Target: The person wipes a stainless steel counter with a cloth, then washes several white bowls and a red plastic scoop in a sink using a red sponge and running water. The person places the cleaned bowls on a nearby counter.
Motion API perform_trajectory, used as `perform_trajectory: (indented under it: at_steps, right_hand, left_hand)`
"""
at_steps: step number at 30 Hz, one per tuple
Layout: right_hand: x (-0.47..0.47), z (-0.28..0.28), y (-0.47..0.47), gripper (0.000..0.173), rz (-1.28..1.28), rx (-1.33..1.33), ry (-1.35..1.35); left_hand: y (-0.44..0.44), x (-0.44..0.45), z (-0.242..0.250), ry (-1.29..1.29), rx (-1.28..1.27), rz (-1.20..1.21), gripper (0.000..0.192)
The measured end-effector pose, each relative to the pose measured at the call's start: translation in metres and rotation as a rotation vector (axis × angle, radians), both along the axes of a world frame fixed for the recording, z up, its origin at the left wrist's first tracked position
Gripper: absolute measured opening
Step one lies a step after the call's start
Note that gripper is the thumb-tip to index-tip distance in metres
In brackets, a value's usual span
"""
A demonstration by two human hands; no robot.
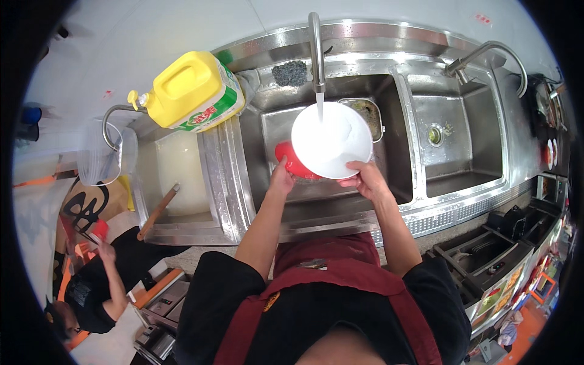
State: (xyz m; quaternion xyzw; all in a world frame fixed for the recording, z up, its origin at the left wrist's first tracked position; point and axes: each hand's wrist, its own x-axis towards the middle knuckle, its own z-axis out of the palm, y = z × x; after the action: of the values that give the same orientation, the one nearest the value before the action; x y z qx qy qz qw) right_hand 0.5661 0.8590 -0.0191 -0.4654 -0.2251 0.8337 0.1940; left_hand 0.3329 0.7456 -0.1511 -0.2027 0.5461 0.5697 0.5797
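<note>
A white bowl (335, 146) with a red outside is tilted under the running stream from a gooseneck faucet (315, 50), over the middle basin of a steel sink (319, 200). My right hand (365, 180) grips its lower right rim, thumb on the white inside. On the left, my left hand (284, 177) holds the red outer side (292, 159); whether that red part is a second bowl cannot be told. Behind the bowl, a strainer basket (367, 116) with food scraps lies in the basin. A dark scouring pad (290, 74) rests on the back ledge.
Left stand a yellow detergent jug (187, 91) with a pump and a basin of cloudy liquid (178, 169), a wooden handle (157, 212) leaning on its edge. To the right are another basin (445, 155) and a second faucet (490, 48). A co-worker (91, 287) is at lower left.
</note>
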Motion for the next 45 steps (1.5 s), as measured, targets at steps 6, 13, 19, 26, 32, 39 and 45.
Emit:
perform_trajectory:
  at_steps: [6, 13, 19, 26, 32, 39, 45]
  right_hand:
    - [0.047, 0.042, 0.068, 0.041, -0.152, 0.394, -0.237]
    - [0.074, 0.066, 0.177, 0.073, 0.107, 1.452, -1.505]
    - [0.123, 0.049, 0.195, 0.056, -0.406, 1.001, -0.880]
    - [0.076, -0.054, 0.232, 0.038, -0.535, 0.224, -0.063]
    - [0.073, -0.078, 0.237, 0.053, -0.513, 0.181, 0.017]
    - [0.031, -0.046, 0.118, 0.063, -0.513, 0.422, -0.383]
    - [-0.117, -0.048, 0.050, 0.052, 0.653, 1.114, -0.366]
  left_hand:
    - [0.122, 0.026, -0.025, 0.051, 0.110, -0.216, 0.026]
    - [0.181, 0.043, 0.048, 1.119, 0.164, -0.991, 0.021]
    - [0.129, 0.034, 0.090, 1.289, -0.012, -1.225, 0.027]
    - [0.103, 0.034, 0.084, 1.023, 0.090, -0.819, 0.034]
    - [0.069, 0.044, 0.060, 0.500, 0.190, -0.191, 0.032]
    - [0.071, 0.061, 0.055, 0.874, -0.053, -0.377, 0.055]
    - [0.079, 0.047, 0.082, 0.961, 0.014, -0.438, 0.040]
